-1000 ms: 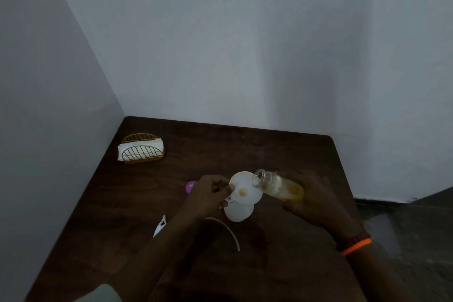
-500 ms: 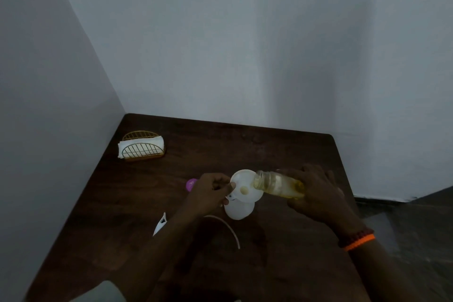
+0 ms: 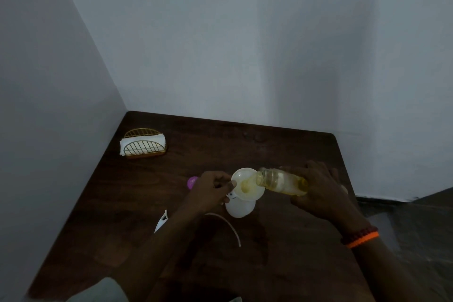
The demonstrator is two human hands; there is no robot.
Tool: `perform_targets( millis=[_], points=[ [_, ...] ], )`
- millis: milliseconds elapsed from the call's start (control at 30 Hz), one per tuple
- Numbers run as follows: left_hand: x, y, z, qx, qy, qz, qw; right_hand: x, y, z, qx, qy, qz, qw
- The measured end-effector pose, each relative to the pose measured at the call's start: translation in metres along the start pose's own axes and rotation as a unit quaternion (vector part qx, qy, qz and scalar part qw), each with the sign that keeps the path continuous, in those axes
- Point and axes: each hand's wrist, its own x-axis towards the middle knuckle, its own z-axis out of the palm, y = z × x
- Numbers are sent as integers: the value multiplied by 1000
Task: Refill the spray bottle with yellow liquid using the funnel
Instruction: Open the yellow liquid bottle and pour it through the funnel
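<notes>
A: Nearest us, at six o'clock on the bench (image 3: 282,265), lies the white dip tube (image 3: 226,222), with the spray head (image 3: 161,221) just left of it, so we take it the sprayer is off.

B: Past that stands the spray bottle (image 3: 240,207), the funnel (image 3: 248,184) seated in its neck. Our left hand (image 3: 210,191) pinches the funnel's nine o'clock rim, fingers (image 3: 232,183) curled on it.

A: And our right hand (image 3: 323,191), at three o'clock, is wrapped round the clear bottle (image 3: 282,181), its mouth over the funnel's rim.

B: That is what has changed: a second ago the bottle was tipped less and the funnel looked white. Now it lies nearly flat, and yellow liquid (image 3: 245,185) shows in the funnel's bowl.

A: So we judge the pour has begun; plenty remains in the clear bottle.

B: Farther off, a pink cap (image 3: 191,182) sits behind our left hand, and a napkin holder (image 3: 143,144) at ten o'clock.
</notes>
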Motion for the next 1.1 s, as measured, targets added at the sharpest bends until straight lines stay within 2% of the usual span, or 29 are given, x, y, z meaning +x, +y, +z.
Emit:
perform_targets(
  millis=[1100],
  points=[
    [2, -1, 0, -6, -4, -3, 1000, 0, 2, -4, -17, -5, -1, 1000]
  ],
)
